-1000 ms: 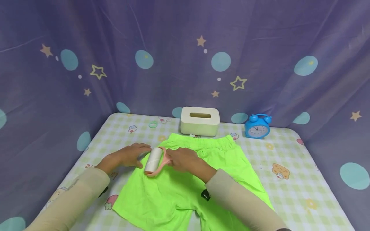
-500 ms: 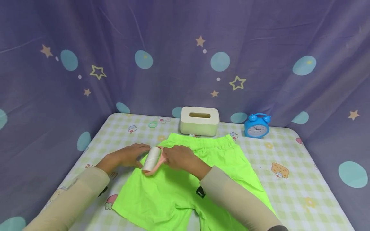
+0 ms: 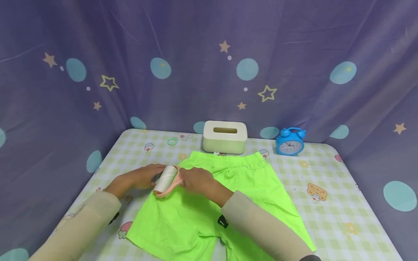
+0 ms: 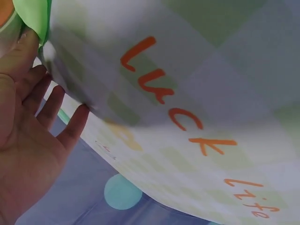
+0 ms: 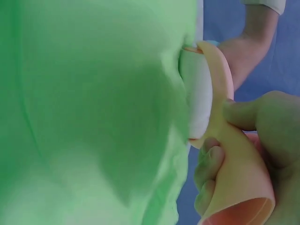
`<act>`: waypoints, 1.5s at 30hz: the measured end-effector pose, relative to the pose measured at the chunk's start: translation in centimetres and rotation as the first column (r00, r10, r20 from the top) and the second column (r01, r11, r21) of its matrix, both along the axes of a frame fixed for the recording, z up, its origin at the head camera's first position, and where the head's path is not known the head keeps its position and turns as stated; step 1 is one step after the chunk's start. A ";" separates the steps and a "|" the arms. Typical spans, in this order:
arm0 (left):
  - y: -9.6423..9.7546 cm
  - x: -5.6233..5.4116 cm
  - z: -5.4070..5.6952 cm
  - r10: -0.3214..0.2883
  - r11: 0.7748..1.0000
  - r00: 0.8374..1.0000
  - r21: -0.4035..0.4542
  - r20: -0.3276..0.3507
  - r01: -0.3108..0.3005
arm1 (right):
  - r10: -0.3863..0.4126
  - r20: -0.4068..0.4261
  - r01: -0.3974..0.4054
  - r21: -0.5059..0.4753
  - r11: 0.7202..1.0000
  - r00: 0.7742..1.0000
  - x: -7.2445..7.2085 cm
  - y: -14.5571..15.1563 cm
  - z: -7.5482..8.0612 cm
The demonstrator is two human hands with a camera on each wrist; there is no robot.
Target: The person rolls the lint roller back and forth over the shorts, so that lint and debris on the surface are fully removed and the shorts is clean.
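Bright green shorts [image 3: 183, 217] lie spread on the table, waistband toward the back. My right hand [image 3: 197, 180] grips the pink handle of a lint roller [image 3: 165, 180], its fingers and thumb wrapped round the handle [image 5: 239, 164] in the right wrist view. The white roll [image 5: 196, 91] sits against the fabric at the shorts' left side edge. Beside it, my left hand [image 3: 145, 176] rests at that same edge. In the left wrist view its fingers [image 4: 54, 105] are spread and fairly straight on the tablecloth, and the thumb touches the green fabric [image 4: 36, 16].
Behind the waistband stands a pale green tissue box [image 3: 225, 141] with a white lid. A blue alarm clock [image 3: 290, 142] is at the back right. A small green ring [image 3: 172, 141] lies at the back left. Purple curtains [image 3: 192, 40] enclose the checked table [image 3: 326, 217].
My right hand has moved the lint roller leftward across the shorts to their left edge, nearer my left hand. The left hand has barely moved.
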State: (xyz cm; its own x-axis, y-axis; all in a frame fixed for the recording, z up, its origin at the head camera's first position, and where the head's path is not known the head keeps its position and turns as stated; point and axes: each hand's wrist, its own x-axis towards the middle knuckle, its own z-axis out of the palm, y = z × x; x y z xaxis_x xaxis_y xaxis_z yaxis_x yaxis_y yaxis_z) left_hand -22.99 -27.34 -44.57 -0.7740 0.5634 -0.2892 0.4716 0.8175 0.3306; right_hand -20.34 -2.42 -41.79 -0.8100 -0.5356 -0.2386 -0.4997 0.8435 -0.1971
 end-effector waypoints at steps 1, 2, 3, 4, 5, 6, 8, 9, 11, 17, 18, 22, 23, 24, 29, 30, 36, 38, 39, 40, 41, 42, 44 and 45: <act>-0.1 0.0 0.0 0.001 1.000 1.000 0.000 0.002 -0.001 | -0.006 -0.004 0.006 -0.011 1.000 1.000 0.1 -0.1 -0.2; -0.3 0.0 0.0 -0.003 1.000 1.000 0.004 -0.003 0.003 | -0.013 -0.005 0.013 -0.016 1.000 1.000 0.3 -0.2 -0.3; -0.4 0.0 0.0 0.000 1.000 1.000 0.009 -0.003 0.000 | -0.019 -0.007 0.019 -0.022 1.000 1.000 0.4 -0.3 -0.4; -0.5 0.0 0.0 -0.003 1.000 1.000 0.014 -0.006 0.003 | -0.024 -0.012 0.024 -0.023 0.999 1.000 0.6 -0.4 -0.5; -0.6 0.0 0.0 0.000 1.000 1.000 0.016 -0.007 0.000 | -0.024 -0.017 0.023 -0.025 0.999 1.000 0.7 -0.5 -0.6; -0.7 0.0 0.0 0.003 1.000 1.000 0.020 -0.008 -0.003 | -0.025 -0.022 0.024 -0.027 0.999 0.999 0.7 -0.6 -0.8; -1.0 0.1 -0.1 0.017 0.999 1.000 0.027 -0.010 -0.017 | -0.016 -0.034 0.015 -0.035 0.999 0.999 0.9 -0.8 -1.2; -1.2 0.1 -0.1 0.021 0.999 1.000 0.026 -0.015 -0.021 | -0.010 -0.043 0.008 -0.044 0.999 0.999 0.9 -0.9 -1.4; -1.5 0.3 -0.3 0.020 1.000 0.999 0.024 -0.036 -0.020 | -0.001 -0.065 -0.003 -0.064 0.998 0.998 1.1 -1.0 -2.0; -1.2 0.4 -0.9 -0.004 1.000 0.996 0.015 -0.090 0.005 | -0.005 -0.097 -0.006 -0.108 0.994 0.995 1.3 0.0 -2.7; -1.0 0.4 -0.9 -0.001 1.000 0.996 0.014 -0.088 0.002 | -0.006 -0.091 -0.004 -0.108 0.994 0.996 1.4 0.3 -2.8; -0.3 0.7 -1.0 -0.004 1.000 0.996 -0.020 -0.091 0.002 | 0.001 -0.059 -0.007 -0.105 0.994 0.998 1.4 1.3 -2.7; -0.3 0.8 -0.9 -0.004 1.000 0.996 -0.028 -0.092 0.001 | 0.007 -0.057 -0.013 -0.101 0.995 0.998 1.4 1.5 -2.7; -0.2 0.9 -0.9 0.000 0.999 0.996 -0.035 -0.090 -0.003 | 0.012 -0.055 -0.017 -0.098 0.995 0.998 1.4 1.7 -2.7; -0.1 1.3 -0.3 0.007 0.998 0.997 -0.055 -0.081 -0.011 | 0.012 -0.059 -0.016 -0.064 0.998 0.998 1.3 2.5 -2.2; -0.1 1.4 -0.2 0.002 0.998 0.997 -0.055 -0.079 -0.006 | 0.011 -0.053 -0.014 -0.058 0.998 0.999 1.3 2.7 -2.2; 0.3 1.5 0.2 -0.036 0.996 0.995 -0.081 -0.095 0.028 | 0.036 -0.051 -0.039 -0.067 0.997 0.998 1.3 4.1 -2.2; 0.4 1.5 0.2 -0.038 0.995 0.994 -0.091 -0.103 0.029 | 0.050 -0.054 -0.055 -0.092 0.994 0.997 1.3 4.6 -2.2; 0.5 1.5 0.2 -0.041 0.995 0.993 -0.095 -0.109 0.030 | 0.058 -0.054 -0.064 -0.104 0.993 0.997 1.3 4.9 -2.2; 0.5 1.4 0.1 -0.043 0.995 0.992 -0.097 -0.115 0.032 | 0.068 -0.055 -0.074 -0.115 0.991 0.996 1.2 5.1 -2.2; 0.5 1.4 0.1 -0.045 0.994 0.992 -0.100 -0.117 0.033 | 0.076 -0.054 -0.082 -0.125 0.989 0.996 1.2 5.4 -2.2; 0.4 1.4 -0.1 -0.049 0.994 0.991 -0.099 -0.123 0.037 | 0.085 -0.052 -0.092 -0.132 0.987 0.995 1.2 5.6 -2.2; 0.5 1.3 -0.2 -0.059 0.993 0.989 -0.108 -0.135 0.045 | 0.096 -0.050 -0.102 -0.142 0.985 0.994 1.1 6.1 -2.2; 0.5 1.2 -0.3 -0.066 0.992 0.988 -0.114 -0.140 0.050 | 0.102 -0.052 -0.108 -0.143 0.984 0.993 1.1 6.3 -2.2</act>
